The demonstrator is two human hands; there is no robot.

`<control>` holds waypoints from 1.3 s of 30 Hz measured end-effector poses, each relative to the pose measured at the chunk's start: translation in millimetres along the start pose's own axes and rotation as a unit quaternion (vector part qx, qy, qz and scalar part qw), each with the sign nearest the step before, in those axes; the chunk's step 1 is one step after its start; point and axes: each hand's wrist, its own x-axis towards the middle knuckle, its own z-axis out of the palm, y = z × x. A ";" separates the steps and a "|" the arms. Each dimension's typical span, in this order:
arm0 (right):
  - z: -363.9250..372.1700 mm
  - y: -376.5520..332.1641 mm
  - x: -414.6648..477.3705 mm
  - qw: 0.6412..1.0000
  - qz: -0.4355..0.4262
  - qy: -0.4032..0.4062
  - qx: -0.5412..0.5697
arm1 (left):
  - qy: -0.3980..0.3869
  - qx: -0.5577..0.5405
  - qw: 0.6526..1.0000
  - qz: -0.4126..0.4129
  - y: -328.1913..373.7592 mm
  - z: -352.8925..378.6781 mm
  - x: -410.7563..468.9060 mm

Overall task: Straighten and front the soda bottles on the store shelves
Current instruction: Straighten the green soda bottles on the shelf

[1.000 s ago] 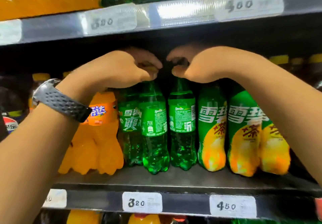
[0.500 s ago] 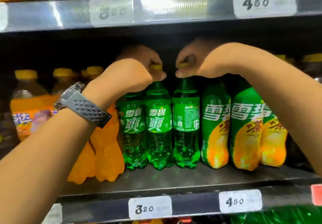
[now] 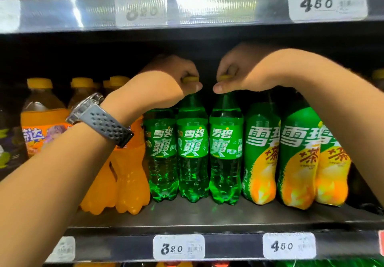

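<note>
1. Fingers of your left hand (image 3: 166, 79) curl and pinch the left cap (image 3: 190, 79), on the middle green bottle (image 3: 193, 158); those of your right hand (image 3: 239, 69) pinch the right cap (image 3: 224, 77), on the right green bottle (image 3: 225, 158).
2. Both bottles stand upright on the shelf (image 3: 207, 217), touching, with labels toward you.
3. Orange bottles (image 3: 128, 183) crowd the left side and green-and-yellow bottles (image 3: 259, 152) the right; the upper shelf rail (image 3: 62, 13) hangs above your knuckles.

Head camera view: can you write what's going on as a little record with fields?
Place: store shelf of soda bottles
Left hand: pinches the middle green Sprite bottle at its top
Right hand: pinches the right green Sprite bottle at its top
Labels: both face front
Neighbours: orange Fanta bottles left, Sprite tea bottles right
</note>
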 end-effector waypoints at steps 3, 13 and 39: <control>-1.5 3.9 -1.7 0.999 -0.001 -0.005 0.040 | -0.003 -0.017 1.000 0.003 -1.2 0.0 1.4; -0.7 1.7 -7.3 0.998 0.023 -0.009 0.064 | -0.036 -0.054 0.998 0.000 -3.2 -6.6 1.5; 16.2 -48.3 10.8 0.998 -0.020 0.014 0.060 | -0.084 0.025 0.996 0.021 -48.4 -29.6 -12.0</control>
